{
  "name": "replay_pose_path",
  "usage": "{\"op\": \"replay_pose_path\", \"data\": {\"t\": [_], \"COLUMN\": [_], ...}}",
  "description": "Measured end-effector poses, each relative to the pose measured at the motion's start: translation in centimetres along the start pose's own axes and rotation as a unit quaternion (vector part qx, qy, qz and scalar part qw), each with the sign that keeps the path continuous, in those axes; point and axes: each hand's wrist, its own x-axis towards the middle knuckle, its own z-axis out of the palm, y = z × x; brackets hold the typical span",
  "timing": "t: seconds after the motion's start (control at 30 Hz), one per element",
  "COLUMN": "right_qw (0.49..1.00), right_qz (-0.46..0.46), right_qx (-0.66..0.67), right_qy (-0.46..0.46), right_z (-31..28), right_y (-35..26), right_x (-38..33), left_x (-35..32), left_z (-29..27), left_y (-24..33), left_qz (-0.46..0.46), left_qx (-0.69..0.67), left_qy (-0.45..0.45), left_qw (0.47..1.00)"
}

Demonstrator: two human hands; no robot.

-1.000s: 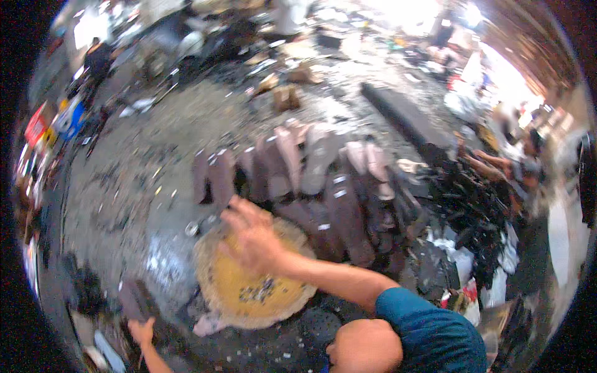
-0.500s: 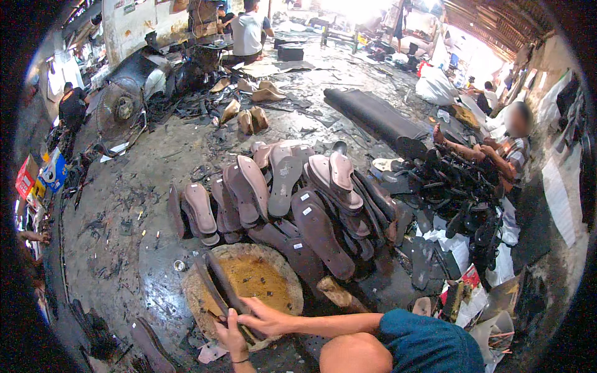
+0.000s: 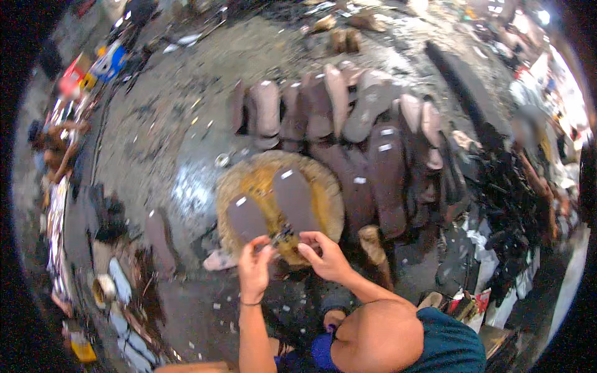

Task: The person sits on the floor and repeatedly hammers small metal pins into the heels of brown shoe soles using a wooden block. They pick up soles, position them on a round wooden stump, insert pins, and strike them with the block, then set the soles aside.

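Two dark brown sandal soles, each with a small white label, are spread side by side above a round wooden block [image 3: 333, 205]. My left hand [image 3: 255, 273] pinches the near end of the left sole [image 3: 246, 216]. My right hand [image 3: 326, 261] has thumb and fingers at the near end of the right sole [image 3: 294, 194]. Motion blurs the picture, so whether the soles rest on the block or hang just over it is unclear. Small dark scraps [image 3: 285, 234] show on the block between my hands.
Beyond the block stands a crowded row of brown soles [image 3: 320, 112]. A wooden mallet-like piece [image 3: 373, 245] lies right of the block, and a black heap [image 3: 497, 205] farther right. One loose sole [image 3: 160, 239] lies at left. A person [image 3: 56, 149] sits at far left.
The two soles, held together edge-on before, are now apart with their faces showing, one at each hand. My hands have separated. The view has tilted down and turned left.
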Motion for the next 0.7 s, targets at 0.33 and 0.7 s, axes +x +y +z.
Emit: {"op": "replay_pose_path", "data": {"t": [0.33,0.7], "right_qw": [0.997,0.861], "right_qz": [-0.025,0.237], "right_qx": [-0.054,-0.428], "right_qy": [0.052,0.140], "right_z": [-1.1,-9.8], "right_y": [2.0,9.6], "right_x": [-0.8,-17.4], "left_x": [3.1,32.7], "left_z": [1.0,-11.1], "left_y": [1.0,-5.7], "left_qz": [0.058,0.293], "left_qx": [-0.215,0.362], "left_qy": [0.142,0.204], "left_qw": [0.965,0.861]}}
